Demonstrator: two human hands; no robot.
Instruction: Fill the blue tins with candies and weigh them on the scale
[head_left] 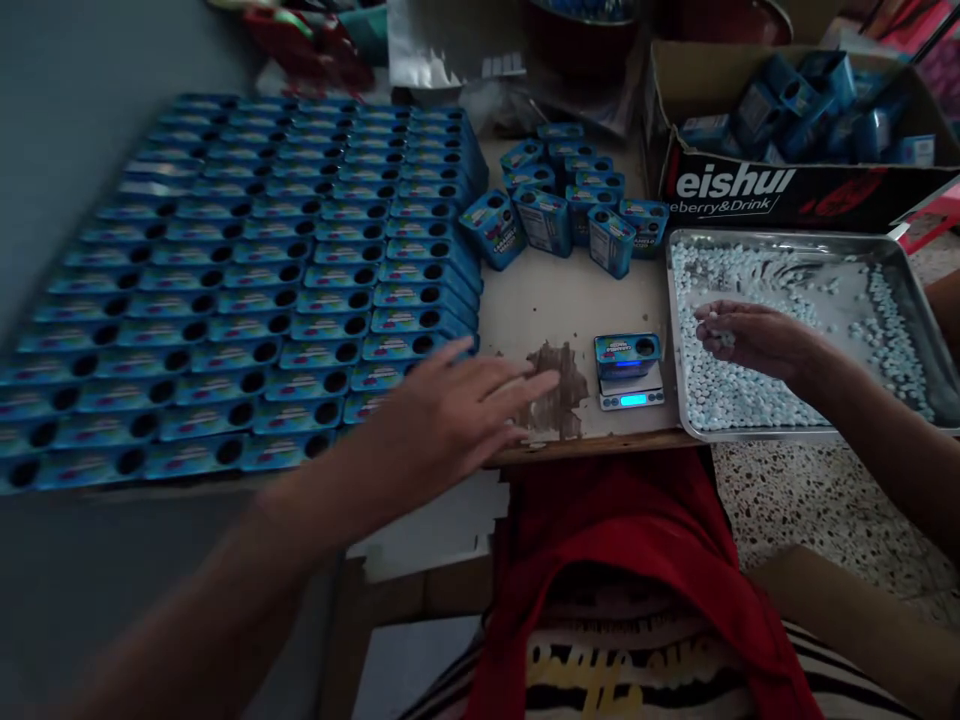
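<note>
My left hand, a little blurred, stretches over the table's front edge with its fingers spread and nothing in them. To its right, one blue candy box with a dark round hole in its top rests on a small digital scale with a lit display. Over the metal tray, my right hand has its fingers closed around a few small pale candies. Many more loose pale blue and white candies lie in that tray, thickest at its left side.
Rows of blue boxes cover the table's left side. Several more boxes stand loosely grouped behind the scale. At the back right, an open carton holds jumbled boxes. Part of another person's arm shows at the right edge.
</note>
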